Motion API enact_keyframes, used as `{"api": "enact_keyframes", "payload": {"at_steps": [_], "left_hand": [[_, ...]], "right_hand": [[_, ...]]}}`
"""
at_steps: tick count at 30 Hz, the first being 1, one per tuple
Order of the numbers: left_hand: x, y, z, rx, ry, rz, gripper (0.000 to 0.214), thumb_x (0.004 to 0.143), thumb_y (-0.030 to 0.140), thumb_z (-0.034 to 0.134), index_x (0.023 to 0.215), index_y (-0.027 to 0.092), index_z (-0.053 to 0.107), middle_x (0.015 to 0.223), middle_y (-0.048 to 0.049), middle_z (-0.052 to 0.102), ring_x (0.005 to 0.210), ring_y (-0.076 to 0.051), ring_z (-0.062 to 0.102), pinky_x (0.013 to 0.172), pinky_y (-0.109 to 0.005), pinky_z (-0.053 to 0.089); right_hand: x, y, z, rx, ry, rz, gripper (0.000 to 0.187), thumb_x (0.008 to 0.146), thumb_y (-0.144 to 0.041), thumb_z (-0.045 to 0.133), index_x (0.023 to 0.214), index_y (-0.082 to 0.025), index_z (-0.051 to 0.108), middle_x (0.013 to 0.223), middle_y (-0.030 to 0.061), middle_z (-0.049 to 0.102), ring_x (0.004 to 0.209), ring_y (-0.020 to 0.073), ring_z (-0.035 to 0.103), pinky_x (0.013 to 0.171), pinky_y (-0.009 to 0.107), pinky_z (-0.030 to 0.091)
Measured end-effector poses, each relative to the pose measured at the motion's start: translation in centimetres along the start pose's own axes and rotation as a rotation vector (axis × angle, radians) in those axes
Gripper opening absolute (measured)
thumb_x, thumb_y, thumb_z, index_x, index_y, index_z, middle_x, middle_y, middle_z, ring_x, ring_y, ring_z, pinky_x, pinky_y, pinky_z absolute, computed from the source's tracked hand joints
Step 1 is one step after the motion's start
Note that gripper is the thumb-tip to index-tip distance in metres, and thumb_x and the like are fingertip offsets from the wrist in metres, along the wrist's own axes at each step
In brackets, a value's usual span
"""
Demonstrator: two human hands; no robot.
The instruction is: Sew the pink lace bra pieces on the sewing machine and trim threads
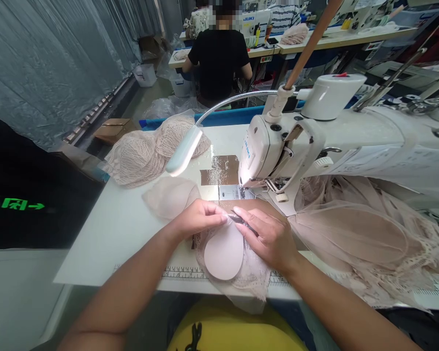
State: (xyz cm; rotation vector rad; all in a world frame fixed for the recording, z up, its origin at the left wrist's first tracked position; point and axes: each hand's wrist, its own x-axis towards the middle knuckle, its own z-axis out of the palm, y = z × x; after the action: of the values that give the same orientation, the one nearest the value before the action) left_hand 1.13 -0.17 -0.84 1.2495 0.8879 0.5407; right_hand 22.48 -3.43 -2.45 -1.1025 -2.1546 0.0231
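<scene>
Just in front of the sewing machine's needle area, my left hand point(201, 218) pinches the top edge of a piece of pale pink lace fabric point(256, 277). A smooth, rounded bra cup point(224, 254) lies on that lace, below my fingers. My right hand point(269, 236) is closed around small dark thread snips point(237, 219), their tips pointing left at the fabric by my left fingertips. Whether the blades touch a thread cannot be made out. Behind my left hand rests a sheer beige cup piece point(171, 196).
The white sewing machine point(263, 148) stands right of centre, with a bendable lamp point(185, 151) reaching left. Lace cups point(135, 156) are piled at the back left. More lace and mesh point(358, 234) lies to the right. A ruler strip point(183, 274) runs along the table's front. A person point(221, 58) sits ahead.
</scene>
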Motion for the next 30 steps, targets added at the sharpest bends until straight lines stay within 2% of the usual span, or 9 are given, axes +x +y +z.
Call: {"api": "enact_keyframes", "payload": {"at_steps": [7, 21, 30], "left_hand": [[0.12, -0.03, 0.12, 0.017, 0.005, -0.009, 0.029, 0.079, 0.038, 0.066, 0.073, 0.01, 0.064, 0.063, 0.0002, 0.052, 0.059, -0.009, 0.043, 0.057, -0.022, 0.035], [-0.05, 0.3, 0.13, 0.01, 0.029, -0.002, 0.024, 0.08, 0.033, 0.066, 0.076, 0.01, 0.066, 0.067, -0.0017, 0.057, 0.062, -0.01, 0.046, 0.059, -0.021, 0.037], [-0.13, 0.24, 0.18, 0.01, 0.032, 0.001, 0.025, 0.08, 0.035, 0.065, 0.075, 0.01, 0.066, 0.064, 0.0001, 0.054, 0.059, -0.009, 0.044, 0.057, -0.021, 0.034]], "right_hand": [[-0.05, -0.07, 0.09, -0.004, 0.007, -0.009, 0.028, 0.089, -0.023, 0.055, 0.113, -0.014, 0.066, 0.069, 0.0017, 0.065, 0.058, 0.0118, 0.056, 0.053, 0.024, 0.041], [-0.18, 0.04, 0.05, -0.005, -0.008, 0.015, 0.027, 0.09, -0.024, 0.055, 0.112, -0.014, 0.067, 0.071, 0.0026, 0.066, 0.059, 0.0126, 0.057, 0.055, 0.025, 0.041], [-0.15, 0.04, 0.09, -0.022, 0.002, -0.002, 0.027, 0.089, -0.024, 0.056, 0.111, -0.013, 0.067, 0.072, 0.0026, 0.066, 0.059, 0.0125, 0.057, 0.055, 0.025, 0.042]]}}
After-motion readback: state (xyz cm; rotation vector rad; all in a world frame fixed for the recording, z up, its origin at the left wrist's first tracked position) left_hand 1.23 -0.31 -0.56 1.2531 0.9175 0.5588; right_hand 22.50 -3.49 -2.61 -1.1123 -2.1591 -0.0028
